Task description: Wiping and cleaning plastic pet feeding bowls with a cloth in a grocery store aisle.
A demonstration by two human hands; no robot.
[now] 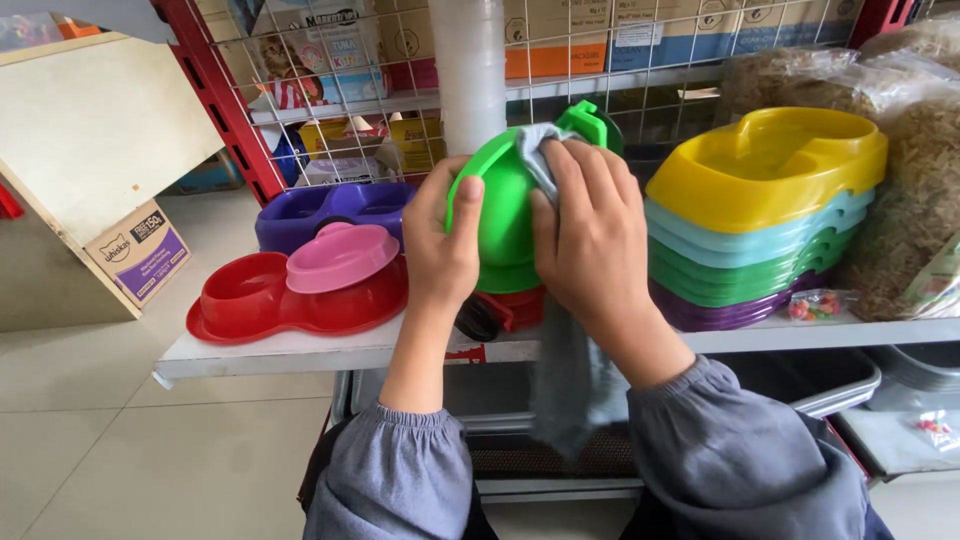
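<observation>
Left hand [440, 245] grips the rim of a bright green plastic pet bowl [500, 205], held tilted above the white shelf [270, 352]. Right hand [590, 240] presses a grey cloth [570, 390] flat against the bowl, fingers spread. Red double plastic bowl [255, 305] sits left; stack of coloured plastic dishes [760, 230] right. Items beneath the bowl unclear.

light: bright, even daylight | shadows: soft | focus: sharp | edges: perhaps slightly bowed
</observation>
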